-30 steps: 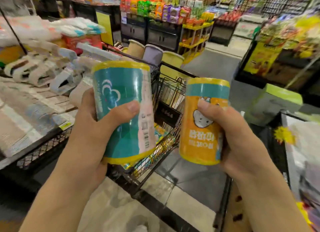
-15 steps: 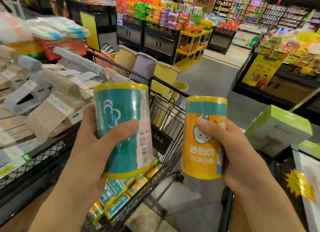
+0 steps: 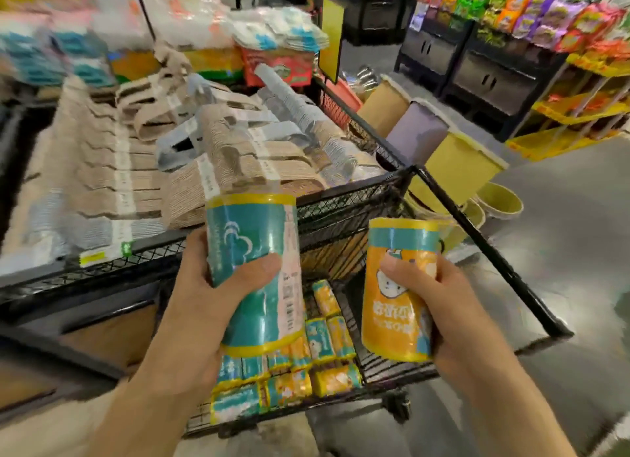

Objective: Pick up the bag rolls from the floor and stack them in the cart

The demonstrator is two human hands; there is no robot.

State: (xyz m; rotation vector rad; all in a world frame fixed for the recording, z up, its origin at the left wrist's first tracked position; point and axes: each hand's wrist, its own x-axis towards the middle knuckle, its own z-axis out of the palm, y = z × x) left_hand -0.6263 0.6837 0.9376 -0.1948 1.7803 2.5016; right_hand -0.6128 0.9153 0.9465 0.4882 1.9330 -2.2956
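Observation:
My left hand point(image 3: 208, 303) grips a teal bag roll point(image 3: 252, 252) with yellow ends, held upright above the black wire cart point(image 3: 477, 238). My right hand point(image 3: 439, 303) grips an orange bag roll point(image 3: 399, 303) with a teal band, also upright over the cart. Several more bag rolls point(image 3: 306, 364) lie stacked in rows on the cart's floor, right under both hands. Both held rolls hover above the basket, apart from each other.
A black mesh display table point(image 3: 102, 272) piled with beige and grey hanger bundles point(image 3: 211, 149) stands left of the cart. Yellow and purple bins point(image 3: 456, 163) sit beyond the cart. Snack shelves point(image 3: 545, 20) line the back right. Grey floor point(image 3: 572, 245) lies to the right.
The view has swung left and tipped down, so the cart's inside with its stacked rolls now shows. Both hands, still gripping their rolls, have come over the basket.

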